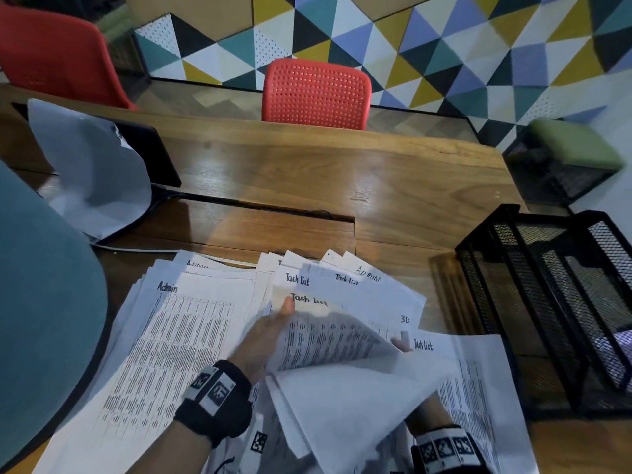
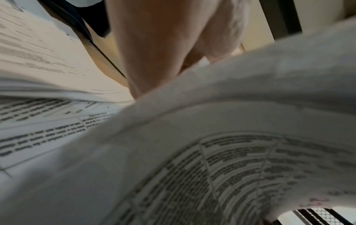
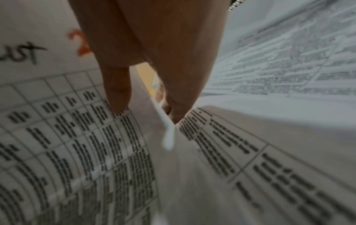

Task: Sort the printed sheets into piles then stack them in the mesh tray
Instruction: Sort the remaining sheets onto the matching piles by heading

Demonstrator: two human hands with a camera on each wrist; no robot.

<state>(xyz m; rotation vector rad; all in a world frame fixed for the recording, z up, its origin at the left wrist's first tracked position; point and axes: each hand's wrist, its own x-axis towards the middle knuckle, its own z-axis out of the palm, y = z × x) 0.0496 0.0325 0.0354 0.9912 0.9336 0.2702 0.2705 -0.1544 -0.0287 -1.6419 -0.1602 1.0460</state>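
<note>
Curled white printed sheet (image 1: 342,378) nearest, right hand (image 1: 427,413) pinching it; left hand (image 1: 263,336) flat, fingers straight, steadying "Task list" pile (image 1: 307,299). Lift one sheet only, match heading.

Printed sheets (image 1: 191,336) spread across near edge of surface (image 1: 307,179); mesh tray (image 1: 547,302) right of them, at surface's right edge; monitor (image 1: 147,155) back-left with a loose sheet (image 1: 92,165) draped over it; chair (image 1: 316,94) behind surface, centre; second chair (image 1: 58,56) behind, far left.
</note>
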